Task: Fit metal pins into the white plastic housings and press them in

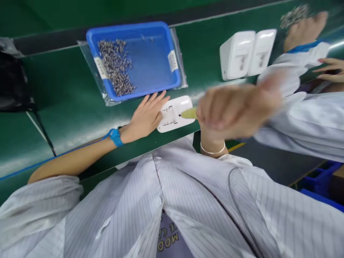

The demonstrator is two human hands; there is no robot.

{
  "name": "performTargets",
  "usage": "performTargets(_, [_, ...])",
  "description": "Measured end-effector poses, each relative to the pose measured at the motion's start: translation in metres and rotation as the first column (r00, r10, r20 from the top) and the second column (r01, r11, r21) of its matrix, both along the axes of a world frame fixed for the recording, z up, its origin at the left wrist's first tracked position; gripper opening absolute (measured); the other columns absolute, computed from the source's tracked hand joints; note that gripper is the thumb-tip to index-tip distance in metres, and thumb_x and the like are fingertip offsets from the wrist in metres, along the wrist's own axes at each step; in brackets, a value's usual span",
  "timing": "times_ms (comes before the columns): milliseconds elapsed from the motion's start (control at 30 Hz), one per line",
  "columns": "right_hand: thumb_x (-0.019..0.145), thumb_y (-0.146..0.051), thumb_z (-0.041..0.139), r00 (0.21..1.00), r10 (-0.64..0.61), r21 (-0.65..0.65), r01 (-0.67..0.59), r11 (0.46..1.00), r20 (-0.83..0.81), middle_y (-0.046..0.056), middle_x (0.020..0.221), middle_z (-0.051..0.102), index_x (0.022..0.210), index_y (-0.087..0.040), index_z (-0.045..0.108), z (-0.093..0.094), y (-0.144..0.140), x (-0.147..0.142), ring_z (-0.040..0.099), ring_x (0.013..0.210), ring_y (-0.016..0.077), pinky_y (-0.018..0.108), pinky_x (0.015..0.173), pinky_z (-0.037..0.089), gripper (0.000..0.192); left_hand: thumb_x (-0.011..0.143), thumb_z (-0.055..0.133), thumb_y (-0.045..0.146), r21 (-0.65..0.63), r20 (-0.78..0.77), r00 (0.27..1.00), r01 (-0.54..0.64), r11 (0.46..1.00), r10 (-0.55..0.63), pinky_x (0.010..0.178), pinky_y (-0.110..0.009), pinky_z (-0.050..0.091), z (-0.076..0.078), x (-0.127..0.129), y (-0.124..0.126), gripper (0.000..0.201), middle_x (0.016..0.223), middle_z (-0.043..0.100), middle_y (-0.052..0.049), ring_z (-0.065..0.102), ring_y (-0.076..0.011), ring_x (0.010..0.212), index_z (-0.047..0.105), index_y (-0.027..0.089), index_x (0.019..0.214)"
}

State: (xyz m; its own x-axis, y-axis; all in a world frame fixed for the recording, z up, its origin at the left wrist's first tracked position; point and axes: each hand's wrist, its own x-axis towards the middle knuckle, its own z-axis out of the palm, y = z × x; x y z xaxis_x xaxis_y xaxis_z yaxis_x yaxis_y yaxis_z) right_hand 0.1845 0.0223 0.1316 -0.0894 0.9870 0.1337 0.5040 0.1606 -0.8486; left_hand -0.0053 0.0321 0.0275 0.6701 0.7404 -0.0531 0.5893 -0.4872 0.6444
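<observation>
My left hand (146,118) lies with its fingers stretched out, its thumb side against the left end of a white plastic device (174,122). The device rests flat on the bench and shows slots and a small dark hole. Closed in a fist, my right hand (228,109) is blurred by motion and grips a screwdriver with a yellow-green tapered front (189,113). That tapered end points left over the device, close to the hole. Most of the screwdriver is hidden in the fist. A blue tray (150,61) holds many small metal screws (115,68) behind my left hand.
Two white devices (238,55) stand side by side at the back right. Beyond them, a co-worker's hand (303,32) is at a pile of small metal parts (294,16). A co-worker's sleeve (309,107) reaches in from the right. A black object (13,82) is at far left.
</observation>
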Motion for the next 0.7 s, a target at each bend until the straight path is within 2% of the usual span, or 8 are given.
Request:
performTargets(100, [0.094,-0.068,-0.01,0.957,-0.273,0.077,0.281,0.957,-0.098,-0.002,0.041,0.02,0.053,-0.027,0.015,-0.021,0.018,-0.037,0.028,0.035,0.0112,0.027,0.038,0.036,0.063,0.103,0.031,0.028,-0.03,-0.005,1.0,-0.017,0.999,0.017,0.129,-0.048,0.011,-0.003,0.001,0.002,0.056,0.167,0.022,-0.007,0.017,-0.0271,0.156,0.026,0.017,0.158])
performTargets(200, [0.096,-0.064,-0.009,0.924,-0.369,0.112,0.379,0.919,-0.102,-0.002,0.044,0.017,0.054,-0.027,0.009,-0.033,0.031,-0.06,0.026,0.036,0.0111,0.03,0.04,0.037,0.059,0.102,0.034,0.029,-0.003,0.007,1.0,-0.017,1.0,0.017,0.129,-0.047,0.011,-0.008,0.001,0.002,0.058,0.166,0.026,-0.008,0.021,-0.0273,0.155,0.028,0.014,0.157])
performTargets(267, [0.099,-0.065,0.01,0.954,-0.301,0.078,0.301,0.951,-0.001,-0.002,0.045,0.018,0.051,-0.028,0.013,-0.037,0.035,-0.062,0.03,0.039,0.0121,0.031,0.043,0.04,0.06,0.102,0.035,0.032,0.002,0.025,1.0,-0.007,1.0,0.007,0.129,-0.047,0.011,-0.01,0.001,0.001,0.058,0.165,0.028,-0.007,0.02,-0.0274,0.155,0.028,0.016,0.157])
performTargets(367, [0.093,-0.063,0.049,0.973,-0.091,-0.007,0.094,0.996,0.214,-0.002,0.046,0.023,0.049,-0.029,0.025,-0.046,0.038,-0.054,0.044,0.048,0.0165,0.034,0.051,0.047,0.06,0.103,0.034,0.034,-0.019,0.045,0.999,0.0,1.0,0.001,0.129,-0.047,0.009,-0.01,0.002,0.001,0.057,0.165,0.029,-0.005,0.019,-0.0275,0.155,0.028,0.018,0.157])
performTargets(433, [0.089,-0.06,0.059,0.965,0.031,-0.05,-0.019,0.999,0.259,-0.001,0.047,0.029,0.05,-0.028,0.03,-0.059,0.036,-0.047,0.052,0.054,0.0203,0.037,0.056,0.05,0.058,0.102,0.035,0.034,-0.034,0.042,0.999,-0.007,0.999,0.008,0.129,-0.046,0.009,-0.009,0.003,0.001,0.058,0.165,0.029,-0.005,0.019,-0.0274,0.155,0.028,0.018,0.157])
performTargets(533, [0.087,-0.058,0.062,0.961,0.149,-0.103,-0.128,0.986,0.234,0.002,0.049,0.037,0.05,-0.028,0.035,-0.079,0.031,-0.04,0.057,0.059,0.0237,0.04,0.059,0.052,0.054,0.101,0.035,0.032,-0.04,0.033,0.999,-0.013,0.999,0.014,0.129,-0.046,0.01,-0.007,0.004,0.001,0.057,0.164,0.03,-0.005,0.021,-0.0277,0.155,0.03,0.017,0.156])
performTargets(600, [0.088,-0.058,0.059,0.974,0.136,-0.103,-0.119,0.988,0.181,0.003,0.05,0.04,0.052,-0.027,0.038,-0.086,0.027,-0.04,0.058,0.06,0.0245,0.041,0.058,0.052,0.052,0.1,0.036,0.031,-0.032,0.038,0.999,-0.009,0.999,0.01,0.129,-0.047,0.011,-0.007,0.005,0.001,0.057,0.164,0.031,-0.005,0.021,-0.0276,0.155,0.031,0.017,0.155])
performTargets(700, [0.096,-0.064,0.039,0.997,-0.078,-0.051,0.078,0.996,0.01,0.003,0.049,0.039,0.054,-0.027,0.038,-0.081,0.025,-0.047,0.056,0.055,0.0228,0.041,0.057,0.051,0.056,0.099,0.037,0.031,-0.028,0.047,0.999,-0.004,1.0,0.006,0.129,-0.047,0.011,-0.009,0.005,0.0,0.058,0.163,0.032,-0.005,0.021,-0.0272,0.155,0.03,0.017,0.155])
